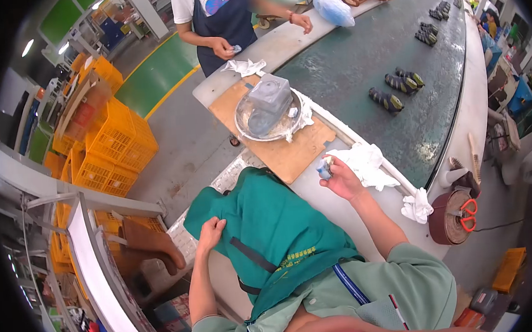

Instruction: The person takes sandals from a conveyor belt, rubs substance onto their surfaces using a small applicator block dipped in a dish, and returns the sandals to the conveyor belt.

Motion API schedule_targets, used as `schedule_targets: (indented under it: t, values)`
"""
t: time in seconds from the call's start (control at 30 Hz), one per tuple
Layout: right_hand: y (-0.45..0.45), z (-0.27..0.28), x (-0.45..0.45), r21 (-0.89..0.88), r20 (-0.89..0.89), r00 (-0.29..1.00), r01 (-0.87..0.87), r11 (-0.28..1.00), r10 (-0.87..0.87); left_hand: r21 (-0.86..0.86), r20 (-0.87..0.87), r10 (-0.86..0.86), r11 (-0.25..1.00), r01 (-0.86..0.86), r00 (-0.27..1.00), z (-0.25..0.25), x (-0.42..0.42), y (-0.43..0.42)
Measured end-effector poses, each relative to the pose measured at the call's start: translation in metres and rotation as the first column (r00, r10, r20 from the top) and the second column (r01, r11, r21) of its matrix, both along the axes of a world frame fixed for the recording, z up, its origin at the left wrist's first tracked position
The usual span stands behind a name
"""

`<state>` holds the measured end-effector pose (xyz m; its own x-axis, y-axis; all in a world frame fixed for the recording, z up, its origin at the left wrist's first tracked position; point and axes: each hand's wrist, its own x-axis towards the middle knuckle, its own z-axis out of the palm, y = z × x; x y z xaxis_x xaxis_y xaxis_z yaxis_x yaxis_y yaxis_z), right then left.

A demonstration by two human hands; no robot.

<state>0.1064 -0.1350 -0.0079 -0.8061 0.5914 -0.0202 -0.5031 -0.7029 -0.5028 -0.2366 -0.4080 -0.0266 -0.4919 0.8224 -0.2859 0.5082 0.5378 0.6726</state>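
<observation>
My right hand is raised over the front end of the table, its fingers closed on a small blue-and-white wad. Whether that wad is cloth or something else is too small to tell. Just beyond it lies a crumpled white cloth. Against the green apron on my lap, my left hand is curled; what its fingers hold, if anything, is hidden. A round metal basin stands on a brown board ahead, with a cloudy clear plastic box in it.
Several dark shoes sit on the green conveyor belt. Across the corner a co-worker stands, a small wad in one hand. Orange-handled scissors lie on a brown roll at right. Yellow crates are stacked left.
</observation>
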Motion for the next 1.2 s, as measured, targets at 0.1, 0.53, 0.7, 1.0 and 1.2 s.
schedule_targets:
  t: [0.1,0.53,0.7,1.0,1.2]
  values:
    - [-0.001,-0.001,-0.002,-0.01,-0.041,0.999,-0.015,1.0,0.014,-0.002,0.175,0.075,0.997,-0.075,0.982,0.013,0.011,-0.002]
    - [0.005,-0.014,0.051,0.009,0.09,0.984,0.155,0.988,-0.155,0.271,0.425,0.255,0.879,-0.391,0.868,-0.019,0.007,-0.003]
    - [0.001,-0.005,0.047,0.055,0.105,0.983,0.148,0.988,-0.153,-0.092,0.388,0.71,0.664,-0.742,0.587,-0.148,-0.016,-0.047]
    - [-0.007,0.02,0.03,0.15,0.1,0.991,0.068,0.986,-0.084,-0.166,0.84,0.451,0.744,-0.647,0.303,-0.171,0.024,-0.06]
    - [-0.021,0.025,0.023,0.134,0.11,0.991,0.058,0.989,-0.074,-0.097,0.323,0.673,0.723,-0.684,0.666,-0.198,-0.032,-0.072]
